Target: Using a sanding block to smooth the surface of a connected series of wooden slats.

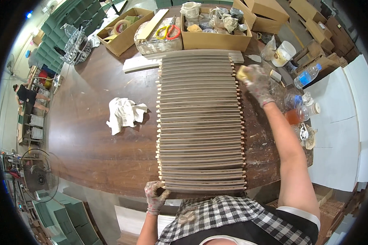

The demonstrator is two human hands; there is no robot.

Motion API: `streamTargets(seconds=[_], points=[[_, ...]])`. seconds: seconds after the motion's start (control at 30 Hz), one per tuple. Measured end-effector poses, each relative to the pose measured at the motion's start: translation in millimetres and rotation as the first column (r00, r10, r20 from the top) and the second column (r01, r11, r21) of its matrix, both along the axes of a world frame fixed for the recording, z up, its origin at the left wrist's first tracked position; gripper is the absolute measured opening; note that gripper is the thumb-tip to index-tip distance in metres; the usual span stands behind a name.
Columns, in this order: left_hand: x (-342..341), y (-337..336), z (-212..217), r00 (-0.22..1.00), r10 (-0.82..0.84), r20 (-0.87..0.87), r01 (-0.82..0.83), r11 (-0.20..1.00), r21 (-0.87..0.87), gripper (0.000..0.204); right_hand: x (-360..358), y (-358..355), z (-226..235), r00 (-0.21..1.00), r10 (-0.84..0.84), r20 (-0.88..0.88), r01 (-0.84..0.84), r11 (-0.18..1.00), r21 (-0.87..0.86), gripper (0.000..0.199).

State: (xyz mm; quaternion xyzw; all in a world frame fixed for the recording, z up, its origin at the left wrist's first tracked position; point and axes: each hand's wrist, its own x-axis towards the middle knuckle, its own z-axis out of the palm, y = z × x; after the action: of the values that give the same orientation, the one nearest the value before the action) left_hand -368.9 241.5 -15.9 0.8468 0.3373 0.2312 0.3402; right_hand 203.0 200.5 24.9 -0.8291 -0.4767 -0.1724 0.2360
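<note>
Many thin grey-brown wooden slats [200,118] lie side by side across the table, with pale round pegs sticking out of both ends. My left hand [155,196], in a patterned work glove, is closed at the left end of the nearest slats, its fingertips against a peg end. On the far right, beyond the slat ends, my gloved right hand [258,85] grips a yellow sponge-like block [244,74]. This hand is slightly blurred, and the block is partly covered by the fingers. A white board [141,63] lies under the far end of the row.
A crumpled white cloth [126,115] lies left of the slats. Cardboard boxes [216,41] of supplies and a wrapped bundle with scissors [167,32] line the far edge. Bottles [308,76] and a white tub [283,54] stand at right. A person [27,94] is far left.
</note>
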Motion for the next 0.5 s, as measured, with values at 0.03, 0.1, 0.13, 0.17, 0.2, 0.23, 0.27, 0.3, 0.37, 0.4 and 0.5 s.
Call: streamTargets(seconds=[0.03,0.1,0.13,0.17,0.2,0.23,0.27,0.3,0.37,0.4,0.5], points=[[0,1,0,1.000,-0.007,-0.005,0.007,1.000,0.005,0.039,-13,16,-2,0.992,0.111,0.057,-0.114,0.992,0.046,0.034],[1,1,1,1.000,-0.009,-0.008,0.009,1.000,0.001,0.039,-49,56,-10,0.974,0.222,0.045,-0.226,0.964,0.140,0.039],[1,1,1,1.000,-0.010,-0.006,0.010,1.000,-0.004,0.039,-64,71,-14,0.964,0.267,-0.005,-0.265,0.959,0.102,0.036],[1,1,1,1.000,-0.004,-0.006,0.004,1.000,-0.004,0.039,-77,84,-18,0.948,0.318,-0.006,-0.316,0.944,0.092,0.033],[1,1,1,1.000,-0.001,-0.005,0.001,1.000,-0.009,0.039,-81,89,-20,0.946,0.315,-0.083,-0.313,0.949,0.028,0.032],[1,1,1,1.000,0.000,-0.002,0.000,1.000,-0.016,0.039,-81,90,-21,0.925,0.378,-0.051,-0.373,0.925,0.077,0.031],[1,0,1,1.000,0.002,0.008,-0.002,1.000,-0.016,0.039,-76,80,-21,0.935,0.353,-0.011,-0.353,0.935,0.048,0.031],[1,0,1,1.000,0.002,0.003,-0.002,1.000,-0.020,0.039,-65,67,-20,0.948,0.317,-0.021,-0.315,0.948,0.047,0.032],[-1,0,0,1.000,-0.003,-0.012,0.003,1.000,-0.002,0.039,-31,29,-13,0.949,0.310,-0.054,-0.306,0.949,0.072,0.033],[-1,0,-1,1.000,-0.007,-0.015,0.007,1.000,0.003,0.039,-17,10,-10,0.961,0.248,-0.120,-0.235,0.965,0.113,0.032],[-3,0,-3,1.000,-0.016,-0.020,0.016,1.000,0.014,0.039,10,-22,-1,0.936,-0.129,-0.326,0.122,0.992,-0.042,0.034]])
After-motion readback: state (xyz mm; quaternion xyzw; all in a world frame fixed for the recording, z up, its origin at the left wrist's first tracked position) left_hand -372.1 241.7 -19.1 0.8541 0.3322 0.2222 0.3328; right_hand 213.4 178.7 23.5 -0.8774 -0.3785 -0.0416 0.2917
